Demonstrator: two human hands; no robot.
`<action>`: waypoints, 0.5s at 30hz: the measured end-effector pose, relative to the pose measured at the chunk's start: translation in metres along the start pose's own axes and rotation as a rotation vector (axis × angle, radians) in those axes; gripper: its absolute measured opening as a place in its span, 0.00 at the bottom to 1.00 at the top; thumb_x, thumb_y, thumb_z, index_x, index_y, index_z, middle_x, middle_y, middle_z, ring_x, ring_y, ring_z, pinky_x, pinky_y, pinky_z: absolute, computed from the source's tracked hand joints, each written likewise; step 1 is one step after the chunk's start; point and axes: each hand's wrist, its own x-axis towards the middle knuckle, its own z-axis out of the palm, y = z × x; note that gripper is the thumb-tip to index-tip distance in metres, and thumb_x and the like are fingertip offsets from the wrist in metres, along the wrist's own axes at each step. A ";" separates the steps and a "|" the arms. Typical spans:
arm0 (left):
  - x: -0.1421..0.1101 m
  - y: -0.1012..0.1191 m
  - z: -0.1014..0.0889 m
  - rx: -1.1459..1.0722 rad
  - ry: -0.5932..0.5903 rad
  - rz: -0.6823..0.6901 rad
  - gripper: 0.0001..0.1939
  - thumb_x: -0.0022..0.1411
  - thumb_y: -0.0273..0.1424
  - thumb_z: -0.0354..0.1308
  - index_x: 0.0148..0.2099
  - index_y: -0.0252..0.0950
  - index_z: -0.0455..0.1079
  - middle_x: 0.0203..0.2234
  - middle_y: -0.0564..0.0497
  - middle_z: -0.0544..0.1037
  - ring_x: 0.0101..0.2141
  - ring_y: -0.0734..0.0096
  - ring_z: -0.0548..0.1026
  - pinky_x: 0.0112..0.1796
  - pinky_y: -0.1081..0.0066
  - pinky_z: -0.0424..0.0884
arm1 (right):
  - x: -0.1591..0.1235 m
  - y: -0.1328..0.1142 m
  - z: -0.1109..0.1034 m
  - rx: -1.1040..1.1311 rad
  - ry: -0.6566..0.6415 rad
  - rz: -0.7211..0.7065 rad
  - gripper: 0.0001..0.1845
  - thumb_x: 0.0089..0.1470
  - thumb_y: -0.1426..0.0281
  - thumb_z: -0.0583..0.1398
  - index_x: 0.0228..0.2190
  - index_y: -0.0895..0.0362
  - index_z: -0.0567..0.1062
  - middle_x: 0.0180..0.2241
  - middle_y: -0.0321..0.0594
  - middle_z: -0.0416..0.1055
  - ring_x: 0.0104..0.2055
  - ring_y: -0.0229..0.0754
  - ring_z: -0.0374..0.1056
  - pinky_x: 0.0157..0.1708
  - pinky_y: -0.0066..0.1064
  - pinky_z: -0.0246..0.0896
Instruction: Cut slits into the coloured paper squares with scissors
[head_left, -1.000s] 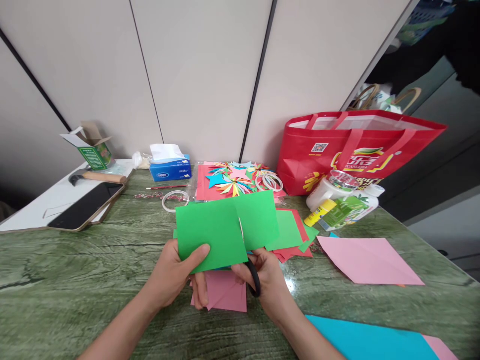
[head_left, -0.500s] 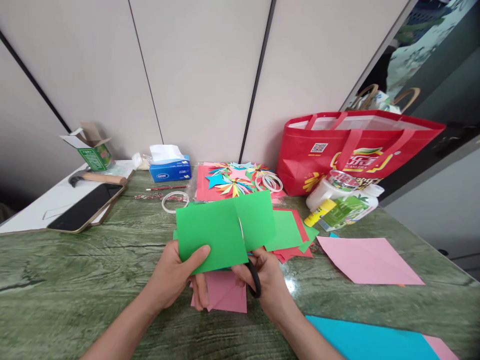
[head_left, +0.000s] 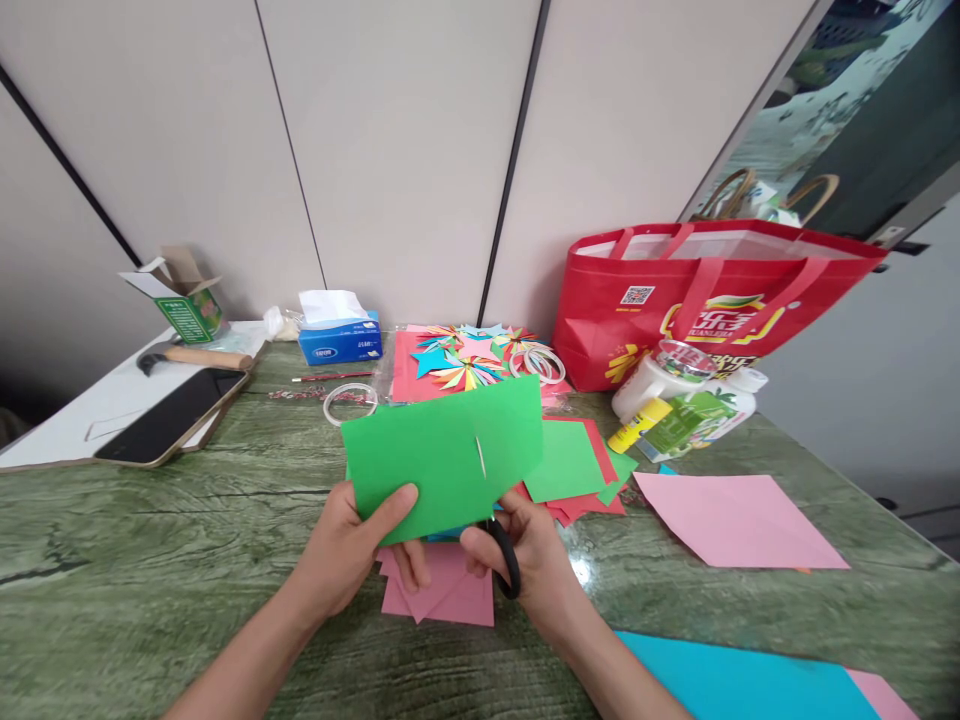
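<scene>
My left hand pinches the lower left corner of a green sheet of paper, thumb on top and fingers underneath. Black-handled scissors are gripped in my right hand at the sheet's lower right. A strip of bright blade shows through a cut in the green paper, and the rest of the blades is hidden. Pink paper pieces lie on the table under my hands, with a bit of blue paper beside them.
Behind the sheet are colourful folded paper shapes and tape rolls. To the right stand a red bag, a glue stick and bottles. Pink and blue sheets lie at right. A phone, hammer and tissue box are left.
The green sheet has shifted slightly left, and its right part now lies more level with the left. The scissors' handle has tilted a little, and less blade shows near the lower edge.
</scene>
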 end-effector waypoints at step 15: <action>-0.012 -0.005 0.006 0.970 -0.346 0.471 0.30 0.59 0.27 0.44 0.60 0.51 0.40 0.60 0.56 0.41 0.58 0.60 0.46 0.53 0.58 0.51 | -0.003 0.000 0.000 0.151 0.085 -0.214 0.15 0.45 0.69 0.62 0.37 0.55 0.67 0.32 0.35 0.70 0.35 0.40 0.67 0.34 0.31 0.63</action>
